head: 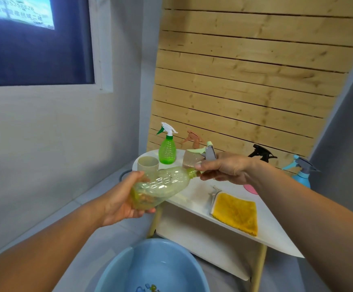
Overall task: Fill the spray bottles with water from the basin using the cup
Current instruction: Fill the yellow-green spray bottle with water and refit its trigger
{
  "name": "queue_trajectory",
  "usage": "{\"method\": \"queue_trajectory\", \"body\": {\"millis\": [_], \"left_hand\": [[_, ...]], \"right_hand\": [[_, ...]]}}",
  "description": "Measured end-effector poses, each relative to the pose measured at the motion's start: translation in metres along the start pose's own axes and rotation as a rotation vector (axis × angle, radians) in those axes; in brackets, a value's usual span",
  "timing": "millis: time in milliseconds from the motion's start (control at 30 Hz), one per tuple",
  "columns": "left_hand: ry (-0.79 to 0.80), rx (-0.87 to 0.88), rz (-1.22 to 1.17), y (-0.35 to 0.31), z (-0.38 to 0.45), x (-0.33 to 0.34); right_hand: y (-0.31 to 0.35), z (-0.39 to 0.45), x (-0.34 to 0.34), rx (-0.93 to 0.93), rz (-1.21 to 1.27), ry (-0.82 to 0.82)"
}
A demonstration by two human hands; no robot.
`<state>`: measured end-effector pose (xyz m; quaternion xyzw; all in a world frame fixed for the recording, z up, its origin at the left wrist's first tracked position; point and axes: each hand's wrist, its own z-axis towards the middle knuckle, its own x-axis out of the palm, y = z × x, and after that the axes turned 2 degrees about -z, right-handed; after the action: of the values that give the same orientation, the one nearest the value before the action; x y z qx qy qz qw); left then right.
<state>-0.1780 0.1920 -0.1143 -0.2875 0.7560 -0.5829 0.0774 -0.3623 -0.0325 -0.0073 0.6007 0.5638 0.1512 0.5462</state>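
Note:
My left hand grips the base of a pale yellow-green clear spray bottle, tilted on its side over the table's left end. My right hand is closed around that bottle's neck and its green-and-grey spray head. A beige cup stands upright on the table behind the bottle. A blue basin with water sits on the floor below. A bright green spray bottle stands upright beside the cup.
The white table also bears a pinkish spray bottle, a black spray head, a blue spray bottle, a pink item and a yellow cloth. Wooden slats back the table.

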Motion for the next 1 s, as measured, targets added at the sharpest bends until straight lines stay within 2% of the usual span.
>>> {"method": "queue_trajectory", "body": {"millis": [100, 433, 567, 733, 1000], "left_hand": [[-0.050, -0.066, -0.020, 0.013, 0.001, -0.014], [-0.167, -0.057, -0.168, 0.052, -0.009, -0.049], [-0.203, -0.034, -0.277, 0.062, -0.010, -0.052], [-0.147, -0.036, -0.333, 0.064, -0.011, -0.046], [-0.010, -0.036, -0.386, 0.060, -0.009, -0.035]], "right_hand": [[-0.011, -0.001, -0.008, 0.009, 0.034, -0.041], [-0.098, 0.034, -0.029, 0.369, 0.512, -0.357], [-0.122, 0.055, -0.015, 0.400, 0.526, -0.401], [-0.133, 0.076, 0.012, 0.349, 0.558, -0.405], [-0.135, 0.096, 0.024, 0.347, 0.283, -0.568]]}}
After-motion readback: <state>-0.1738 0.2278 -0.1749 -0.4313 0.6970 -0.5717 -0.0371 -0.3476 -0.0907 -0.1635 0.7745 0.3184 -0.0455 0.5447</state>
